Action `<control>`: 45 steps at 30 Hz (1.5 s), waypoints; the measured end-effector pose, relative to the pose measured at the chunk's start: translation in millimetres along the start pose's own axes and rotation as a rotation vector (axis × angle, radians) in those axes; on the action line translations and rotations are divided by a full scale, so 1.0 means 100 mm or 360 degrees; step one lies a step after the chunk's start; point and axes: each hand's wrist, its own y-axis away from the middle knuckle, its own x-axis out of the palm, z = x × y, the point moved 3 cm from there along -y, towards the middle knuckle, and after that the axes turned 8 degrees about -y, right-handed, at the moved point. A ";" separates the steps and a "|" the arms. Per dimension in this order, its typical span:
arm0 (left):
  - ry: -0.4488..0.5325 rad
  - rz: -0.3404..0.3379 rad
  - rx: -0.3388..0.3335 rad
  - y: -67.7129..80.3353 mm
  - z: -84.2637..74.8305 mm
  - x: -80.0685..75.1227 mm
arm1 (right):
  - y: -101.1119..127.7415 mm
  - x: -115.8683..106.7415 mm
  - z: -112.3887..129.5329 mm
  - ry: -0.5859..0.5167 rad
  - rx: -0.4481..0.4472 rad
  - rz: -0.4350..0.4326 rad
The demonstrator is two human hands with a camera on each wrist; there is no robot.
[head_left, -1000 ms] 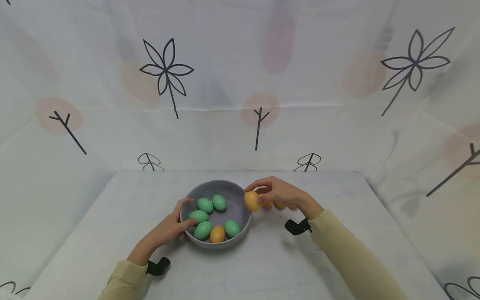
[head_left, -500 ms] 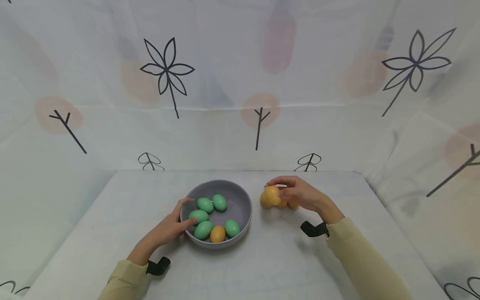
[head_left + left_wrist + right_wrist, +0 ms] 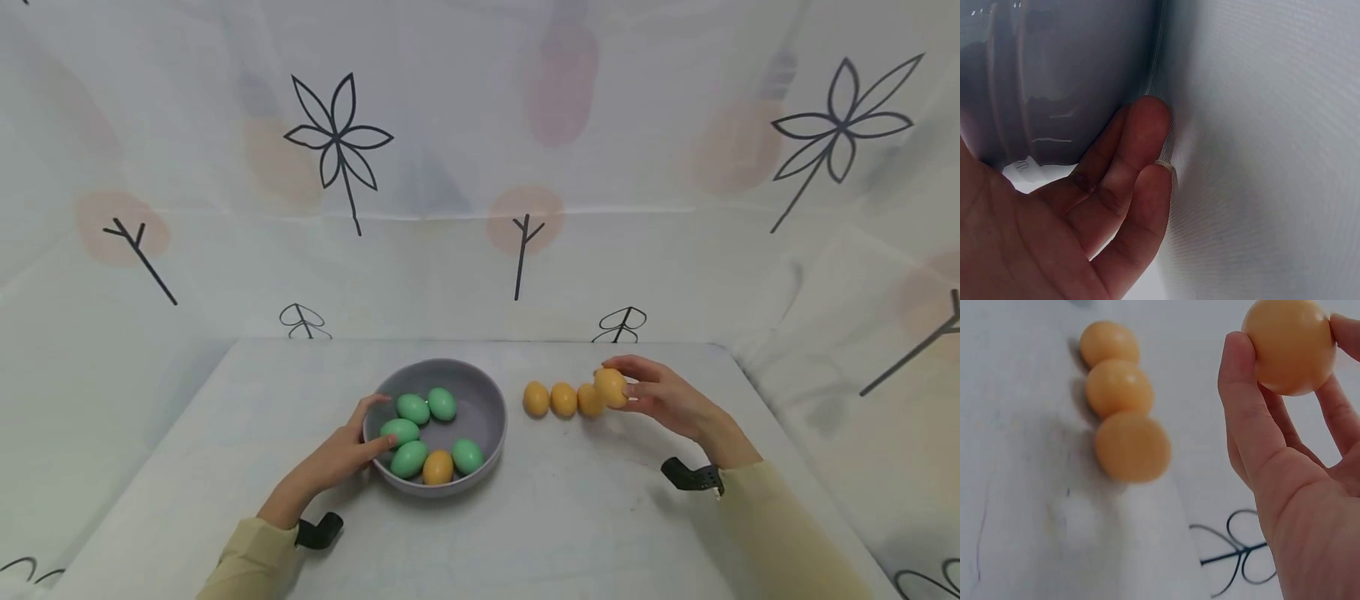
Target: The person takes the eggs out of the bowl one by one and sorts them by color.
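Note:
My left hand [image 3: 347,450] grips the left side of a grey bowl [image 3: 491,408], thumb and a finger over the rim, other fingers low against its outer wall [image 3: 1066,81]. Inside the bowl lie several green eggs [image 3: 441,404] and one orange egg [image 3: 438,468]. My right hand [image 3: 667,400] pinches another orange egg [image 3: 611,387] between fingers and thumb, held up above the table. In the head view it overlaps the right end of a row of three orange eggs [image 3: 564,400]; the right wrist view shows that row [image 3: 1119,387] apart from the held egg [image 3: 1291,347].
A white cloth covers the table [image 3: 525,542]. Behind it rises a white curtain [image 3: 450,275] printed with plant drawings. Black wrist straps with camera mounts [image 3: 320,531] sit below both hands.
My right hand has moved right with its orange egg, from the bowl's right rim to the far end of the orange row, uncovering that row. The left hand stays on the bowl.

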 end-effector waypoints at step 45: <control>-0.0013 0.0024 -0.0027 0.01 -0.03 -0.01 | 0.18 -0.39 -0.42 0.0988 0.0282 -0.0634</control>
